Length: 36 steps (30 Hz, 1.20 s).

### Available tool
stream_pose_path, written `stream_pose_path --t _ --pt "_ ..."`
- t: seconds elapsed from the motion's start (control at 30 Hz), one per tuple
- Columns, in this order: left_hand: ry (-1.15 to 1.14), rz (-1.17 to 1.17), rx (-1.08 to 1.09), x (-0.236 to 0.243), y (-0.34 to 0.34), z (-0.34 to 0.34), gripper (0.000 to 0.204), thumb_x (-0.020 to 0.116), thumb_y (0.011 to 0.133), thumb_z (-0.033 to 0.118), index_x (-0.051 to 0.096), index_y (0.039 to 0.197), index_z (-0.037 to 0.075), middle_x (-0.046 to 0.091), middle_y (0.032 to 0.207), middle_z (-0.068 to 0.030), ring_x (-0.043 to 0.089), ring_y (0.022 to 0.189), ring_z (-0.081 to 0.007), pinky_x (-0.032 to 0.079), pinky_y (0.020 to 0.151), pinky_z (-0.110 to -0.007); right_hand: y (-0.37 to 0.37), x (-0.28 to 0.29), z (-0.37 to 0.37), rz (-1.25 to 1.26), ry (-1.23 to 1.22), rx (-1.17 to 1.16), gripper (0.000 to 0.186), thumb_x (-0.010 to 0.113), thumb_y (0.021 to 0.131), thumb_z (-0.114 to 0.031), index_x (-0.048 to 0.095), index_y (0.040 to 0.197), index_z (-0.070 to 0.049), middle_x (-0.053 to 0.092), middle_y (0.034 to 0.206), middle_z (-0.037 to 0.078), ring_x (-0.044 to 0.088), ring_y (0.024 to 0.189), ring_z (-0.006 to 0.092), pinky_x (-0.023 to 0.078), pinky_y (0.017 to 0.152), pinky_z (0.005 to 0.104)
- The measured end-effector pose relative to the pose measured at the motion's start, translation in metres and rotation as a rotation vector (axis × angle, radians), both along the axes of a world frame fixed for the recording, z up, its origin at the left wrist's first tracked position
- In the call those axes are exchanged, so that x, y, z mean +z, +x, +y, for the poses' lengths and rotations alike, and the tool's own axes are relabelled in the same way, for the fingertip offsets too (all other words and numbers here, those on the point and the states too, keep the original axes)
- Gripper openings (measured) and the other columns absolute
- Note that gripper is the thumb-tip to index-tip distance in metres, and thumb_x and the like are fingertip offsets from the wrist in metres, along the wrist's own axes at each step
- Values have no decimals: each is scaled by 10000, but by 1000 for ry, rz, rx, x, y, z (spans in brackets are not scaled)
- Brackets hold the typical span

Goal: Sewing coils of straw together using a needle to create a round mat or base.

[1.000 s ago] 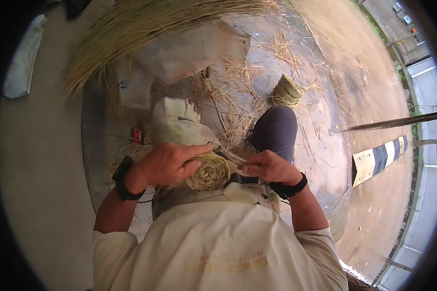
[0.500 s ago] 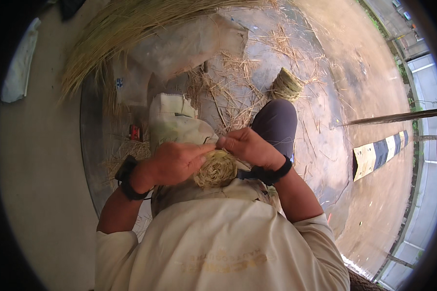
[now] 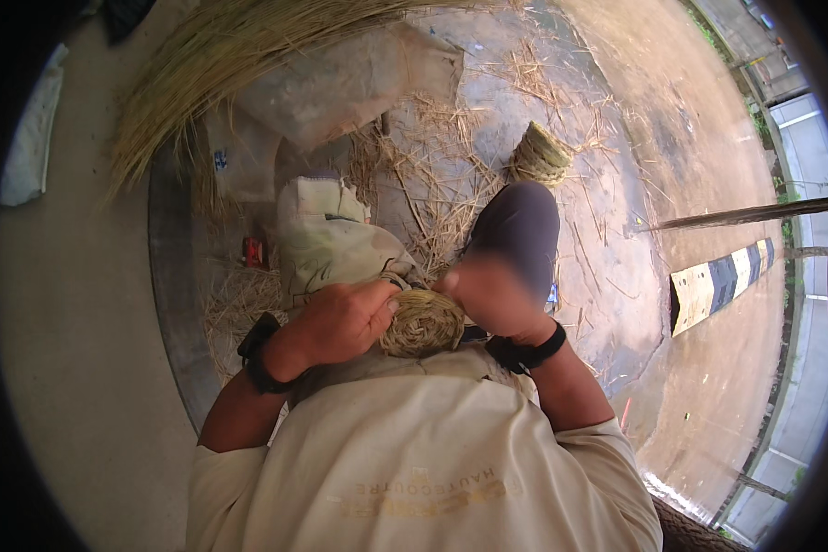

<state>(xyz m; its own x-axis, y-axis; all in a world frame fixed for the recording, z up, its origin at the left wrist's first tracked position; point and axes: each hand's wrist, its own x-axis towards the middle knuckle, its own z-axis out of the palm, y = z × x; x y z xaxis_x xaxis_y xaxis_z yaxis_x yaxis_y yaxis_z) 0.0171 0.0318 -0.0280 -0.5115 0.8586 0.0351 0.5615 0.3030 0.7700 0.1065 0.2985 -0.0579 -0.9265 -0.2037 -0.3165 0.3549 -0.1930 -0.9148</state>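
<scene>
A small round straw weaving (image 3: 421, 324) sits in my lap, its braided coil of strands facing up. My left hand (image 3: 351, 317) grips the left edge of it, fingers curled and thumb on the rim. At its upper right edge is my right hand (image 3: 495, 293), smeared by motion, with the thumb side close to the straw. Whether that hand holds a strand cannot be made out. Dark bands circle both wrists. Beyond my right knee stands another woven straw piece (image 3: 540, 154), shaped like a small tapered basket.
A big bundle of long dry straw (image 3: 221, 69) lies at the far left, beside a plastic sheet (image 3: 340, 87). Loose straw (image 3: 432, 175) litters the ground mat. A small red object (image 3: 255, 252) lies left of my leg. A black-and-pale striped barrier (image 3: 722, 283) stands at right.
My right hand has moved right and slightly down, away from my left hand, and is now blurred. My left hand has shifted a little right and down on the weaving.
</scene>
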Motion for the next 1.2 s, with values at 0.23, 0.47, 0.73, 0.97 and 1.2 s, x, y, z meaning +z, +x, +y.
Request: stream_pose_path --t 0.23,0.47,0.73,0.97,1.2 --pt "-53 7 -130 8 -11 11 232 614 1007 145 649 1161 -25 702 933 -256 708 884 -428 549 745 -484 -38 58 -37 298 -235 112 190 594 1059 -145 679 1101 19 701 1137 154 696 995 255 564 912 405" --pt "77 -319 41 -11 -11 5 284 646 1027 257 665 1127 -8 706 920 -236 737 875 -354 561 753 -416 0 40 -65 774 68 482 181 613 1031 -78 689 1160 23 671 1269 183 645 1183 371 524 1016 453" --pt "-50 -258 224 -20 -12 -8 290 655 1025 273 661 1001 -16 646 762 -226 580 631 -270 505 639 -413 10 50 1 764 299 259 190 625 974 -34 699 1137 30 650 1325 236 642 1226 370 535 1007 429" --pt "-2 -120 572 -15 -42 -44 278 641 1016 248 628 950 -22 601 702 -223 604 608 -297 478 602 -433 70 82 104 96 541 -848 330 532 1093 -157 647 1345 22 636 882 -33 396 591 -16 311 522 170" --pt "-17 -12 471 -8 -27 -29 236 633 1005 212 630 966 -21 633 748 -254 660 703 -441 496 619 -471 36 55 -11 291 349 -173 194 626 1021 -113 684 1181 -19 643 757 31 640 638 174 515 604 333"
